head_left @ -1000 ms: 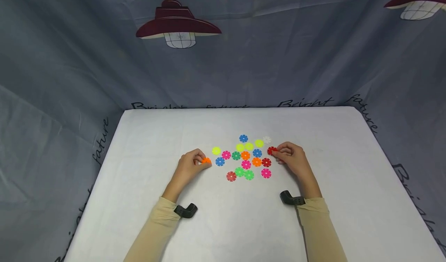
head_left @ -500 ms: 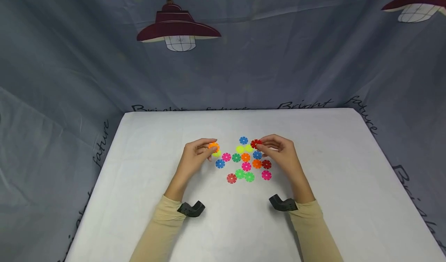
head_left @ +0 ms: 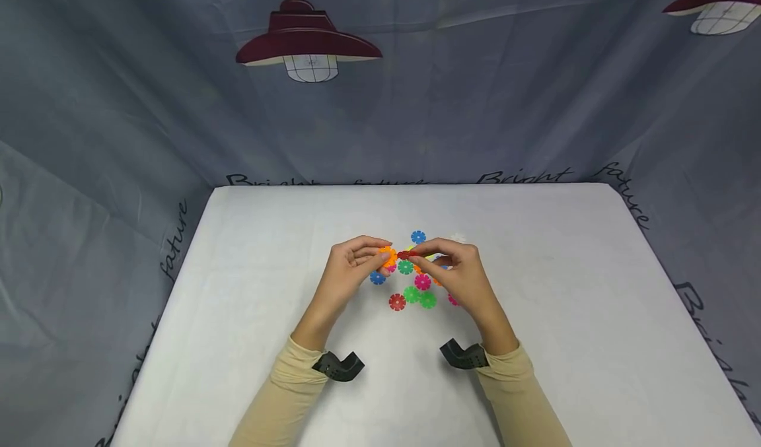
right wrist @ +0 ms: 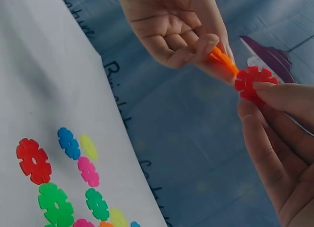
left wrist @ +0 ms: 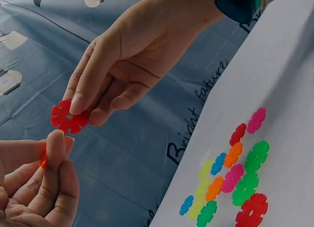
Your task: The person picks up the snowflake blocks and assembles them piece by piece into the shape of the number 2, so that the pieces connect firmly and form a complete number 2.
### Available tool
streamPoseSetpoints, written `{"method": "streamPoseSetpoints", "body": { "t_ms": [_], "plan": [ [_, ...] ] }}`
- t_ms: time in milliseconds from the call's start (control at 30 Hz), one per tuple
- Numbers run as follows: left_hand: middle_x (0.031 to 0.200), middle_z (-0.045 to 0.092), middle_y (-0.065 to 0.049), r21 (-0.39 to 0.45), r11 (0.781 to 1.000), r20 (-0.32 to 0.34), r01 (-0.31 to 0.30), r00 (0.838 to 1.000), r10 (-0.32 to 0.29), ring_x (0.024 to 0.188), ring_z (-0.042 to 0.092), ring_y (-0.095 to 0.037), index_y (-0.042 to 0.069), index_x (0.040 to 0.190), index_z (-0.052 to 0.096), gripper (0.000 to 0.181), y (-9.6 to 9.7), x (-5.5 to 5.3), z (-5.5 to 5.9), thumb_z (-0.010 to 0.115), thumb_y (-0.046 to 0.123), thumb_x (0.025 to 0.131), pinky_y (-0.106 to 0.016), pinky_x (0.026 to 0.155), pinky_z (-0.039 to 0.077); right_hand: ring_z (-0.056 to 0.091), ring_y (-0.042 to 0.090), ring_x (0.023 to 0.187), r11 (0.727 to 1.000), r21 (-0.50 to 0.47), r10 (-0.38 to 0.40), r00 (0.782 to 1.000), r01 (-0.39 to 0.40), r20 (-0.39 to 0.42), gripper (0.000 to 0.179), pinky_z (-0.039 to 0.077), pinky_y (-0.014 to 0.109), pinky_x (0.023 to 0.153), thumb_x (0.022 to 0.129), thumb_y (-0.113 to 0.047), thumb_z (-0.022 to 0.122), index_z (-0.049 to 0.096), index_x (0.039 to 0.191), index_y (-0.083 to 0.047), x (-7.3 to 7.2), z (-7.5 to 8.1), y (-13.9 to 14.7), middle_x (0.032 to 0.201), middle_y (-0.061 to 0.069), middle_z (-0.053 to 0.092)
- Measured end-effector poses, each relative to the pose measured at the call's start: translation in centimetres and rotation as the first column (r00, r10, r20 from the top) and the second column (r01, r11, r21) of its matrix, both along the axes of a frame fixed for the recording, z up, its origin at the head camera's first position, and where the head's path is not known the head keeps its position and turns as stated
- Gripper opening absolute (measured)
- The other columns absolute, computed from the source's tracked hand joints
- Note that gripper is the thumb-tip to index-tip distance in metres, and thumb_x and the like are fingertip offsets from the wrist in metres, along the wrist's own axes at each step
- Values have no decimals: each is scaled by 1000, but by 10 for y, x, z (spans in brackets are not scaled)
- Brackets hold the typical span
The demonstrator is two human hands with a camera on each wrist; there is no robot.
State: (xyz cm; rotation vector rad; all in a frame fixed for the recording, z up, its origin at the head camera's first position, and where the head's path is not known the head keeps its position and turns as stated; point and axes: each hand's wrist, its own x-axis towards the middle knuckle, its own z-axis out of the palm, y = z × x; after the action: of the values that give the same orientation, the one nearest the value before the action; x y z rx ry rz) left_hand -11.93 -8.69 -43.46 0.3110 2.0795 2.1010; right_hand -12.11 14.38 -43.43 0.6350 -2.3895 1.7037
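Between finger and thumb, my left hand (head_left: 351, 269) pinches an orange notched plastic disc (head_left: 389, 257). My right hand (head_left: 460, 272) pinches a red notched disc (right wrist: 252, 85), turned nearly edge-on in the head view. Both discs are raised above the table, the red one just right of the orange one. In the right wrist view the rim of the orange disc meets the red rim at about a right angle; whether their slots interlock I cannot tell. Fingers cover most of the orange disc in the left wrist view.
Below the hands, several loose notched discs lie flat on the white table (head_left: 285, 236), among them a red disc (head_left: 397, 302), a green disc (head_left: 427, 300) and a blue disc (head_left: 419, 237). A grey printed curtain (head_left: 475, 103) hangs behind the table.
Both hands have lifted their discs and come together over the pile, the left moving right and the right moving left. The red disc has turned from face-on to nearly edge-on.
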Motion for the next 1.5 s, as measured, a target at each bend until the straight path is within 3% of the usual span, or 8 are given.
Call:
{"method": "streamPoseSetpoints", "body": {
  "t_ms": [200,433,667,867,1100,1300,1433,1500],
  "plan": [
    [96,77,-20,2,1000,33,23,999,-23,85,70,-44,8,118,76,23,-2,-1,0,73,19,98,-36,82,53,73,11,88,998,58,13,998,-10,-57,14,61,24,73,88,-8,82,81,101,-12,0,0,1,97,3,81],
    [97,77,-11,15,999,40,36,999,-37,85,70,-45,8,118,76,22,-2,1,2,72,18,98,-49,87,55,74,12,86,995,103,32,989,-18,-141,19,62,26,71,84,-4,84,82,100,-14,-1,-2,3,96,0,81],
    [93,77,-11,15,999,29,50,998,-51,78,73,-27,3,116,75,21,0,1,0,72,13,98,-41,84,58,73,12,79,994,110,46,978,-23,-206,20,62,27,70,82,-1,85,81,99,-12,-1,-6,2,92,2,80],
    [93,77,-9,18,999,22,42,999,-43,75,73,-22,2,113,77,19,2,1,0,72,10,97,-32,77,59,74,13,76,992,121,68,962,-37,-263,24,59,19,72,78,3,86,82,98,-10,0,-5,1,89,2,80],
    [89,75,-6,42,998,17,48,999,-48,69,72,-15,-2,113,75,19,2,1,3,71,8,97,-34,79,59,75,18,76,995,84,82,945,-59,-317,22,58,15,75,78,5,86,82,97,-6,-2,-6,-5,88,7,80],
    [87,74,-3,23,999,16,46,999,-46,74,72,-17,0,115,74,20,0,0,3,71,9,97,-33,78,57,75,16,80,992,115,72,968,-45,-242,23,62,23,74,81,-1,85,80,102,-9,-3,-5,-4,94,5,80],
    [88,74,-6,-7,999,10,41,999,-41,79,72,-21,5,115,75,19,-2,0,2,71,12,98,-31,79,55,76,18,88,974,225,10,998,5,-66,35,64,33,76,82,-6,87,77,115,-11,-7,-7,11,110,7,77],
    [90,73,-9,-24,999,9,32,999,-31,82,72,-23,7,115,75,19,-3,-1,2,72,13,97,-29,79,54,75,21,92,948,316,-56,997,36,52,39,64,38,77,84,-8,86,74,121,-10,-11,-12,23,118,10,74]
  ]
}}
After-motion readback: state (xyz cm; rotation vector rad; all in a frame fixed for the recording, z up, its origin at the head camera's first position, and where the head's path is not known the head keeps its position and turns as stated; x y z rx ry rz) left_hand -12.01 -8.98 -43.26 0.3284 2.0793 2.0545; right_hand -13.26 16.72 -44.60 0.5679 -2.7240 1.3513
